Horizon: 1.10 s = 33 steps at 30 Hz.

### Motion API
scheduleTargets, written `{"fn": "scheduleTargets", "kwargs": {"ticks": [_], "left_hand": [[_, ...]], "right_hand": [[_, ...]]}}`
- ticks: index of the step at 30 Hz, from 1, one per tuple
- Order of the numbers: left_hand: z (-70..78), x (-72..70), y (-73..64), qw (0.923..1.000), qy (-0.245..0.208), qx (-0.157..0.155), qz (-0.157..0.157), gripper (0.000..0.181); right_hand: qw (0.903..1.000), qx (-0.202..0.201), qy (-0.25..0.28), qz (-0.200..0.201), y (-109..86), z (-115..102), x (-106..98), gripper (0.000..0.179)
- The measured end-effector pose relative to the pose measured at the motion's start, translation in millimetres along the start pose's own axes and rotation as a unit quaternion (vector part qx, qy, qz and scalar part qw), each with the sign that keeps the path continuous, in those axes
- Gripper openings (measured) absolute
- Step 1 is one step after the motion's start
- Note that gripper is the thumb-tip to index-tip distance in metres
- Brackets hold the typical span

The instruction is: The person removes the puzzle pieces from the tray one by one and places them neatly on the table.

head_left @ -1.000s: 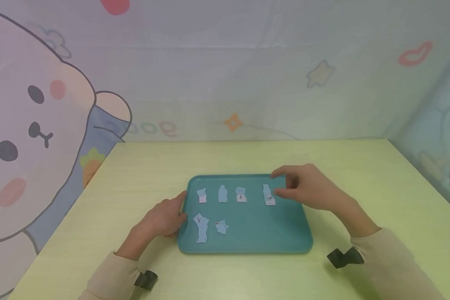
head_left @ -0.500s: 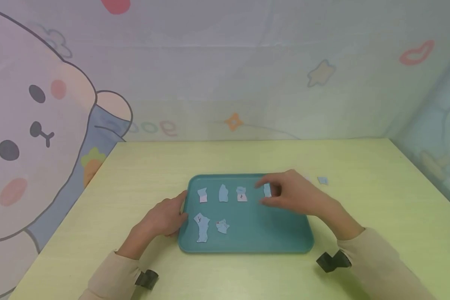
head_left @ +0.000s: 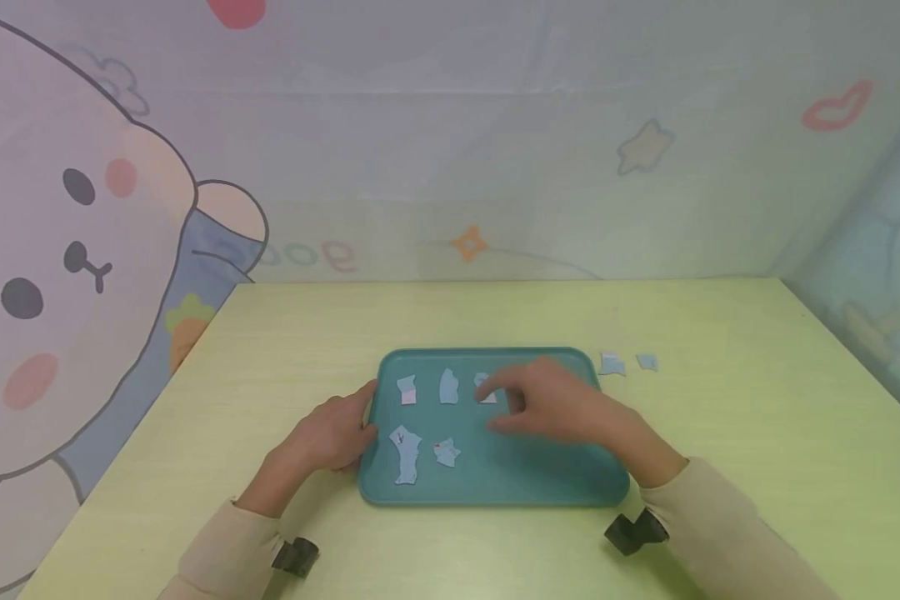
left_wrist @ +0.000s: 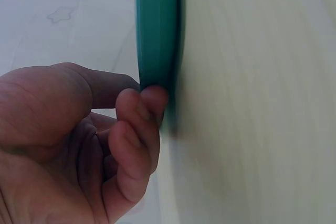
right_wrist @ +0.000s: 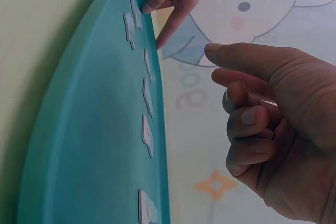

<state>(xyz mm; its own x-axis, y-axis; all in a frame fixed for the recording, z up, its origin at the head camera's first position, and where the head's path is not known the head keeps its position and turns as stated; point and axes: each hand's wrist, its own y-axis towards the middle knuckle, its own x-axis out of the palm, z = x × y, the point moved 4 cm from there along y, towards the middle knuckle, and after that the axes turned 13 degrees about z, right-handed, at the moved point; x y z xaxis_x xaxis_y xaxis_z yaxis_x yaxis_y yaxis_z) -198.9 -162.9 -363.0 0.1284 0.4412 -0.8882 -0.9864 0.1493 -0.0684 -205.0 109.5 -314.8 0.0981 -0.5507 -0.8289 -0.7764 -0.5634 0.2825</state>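
Observation:
A green tray [head_left: 525,483] lies on the table with several flat, jagged pale-blue pieces in it. My left hand [head_left: 330,433] grips the tray's left rim, thumb and fingertips at the edge in the left wrist view. Over the tray's middle hovers my right hand [head_left: 558,404], thumb and index finger apart, nothing between them. Its fingertips overlap a small printed piece [head_left: 489,395] in the head view. A long piece [head_left: 407,458] and a star-shaped one [head_left: 446,452] lie at the front left. Another piece [right_wrist: 147,211], hidden behind the hand in the head view, shows in the right wrist view.
Just beyond the tray's right back corner, two more pale pieces, a larger [head_left: 612,364] and a smaller [head_left: 647,362], lie on the yellow table [head_left: 742,375]. A cartoon-printed backdrop [head_left: 390,150] rises behind the table's far edge.
My right hand has moved left from the tray's right back corner to over its middle, uncovering the two pieces on the table. The left hand keeps its hold on the rim.

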Motion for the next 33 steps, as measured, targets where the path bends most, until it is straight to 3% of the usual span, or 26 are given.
{"fn": "scheduleTargets", "kwargs": {"ticks": [18,33], "left_hand": [[-0.1,-1.2,-0.1,1.0000,0.005,0.002,-0.001,0.068],[0.7,-2.6,-0.5,1.0000,0.008,0.001,-0.002,0.068]], "right_hand": [[0.9970,0.028,0.003,-0.072,7.0,-10.2,31.5,0.034],[0.9947,-0.001,-0.013,-0.102,8.5,-10.1,49.3,0.035]]}}
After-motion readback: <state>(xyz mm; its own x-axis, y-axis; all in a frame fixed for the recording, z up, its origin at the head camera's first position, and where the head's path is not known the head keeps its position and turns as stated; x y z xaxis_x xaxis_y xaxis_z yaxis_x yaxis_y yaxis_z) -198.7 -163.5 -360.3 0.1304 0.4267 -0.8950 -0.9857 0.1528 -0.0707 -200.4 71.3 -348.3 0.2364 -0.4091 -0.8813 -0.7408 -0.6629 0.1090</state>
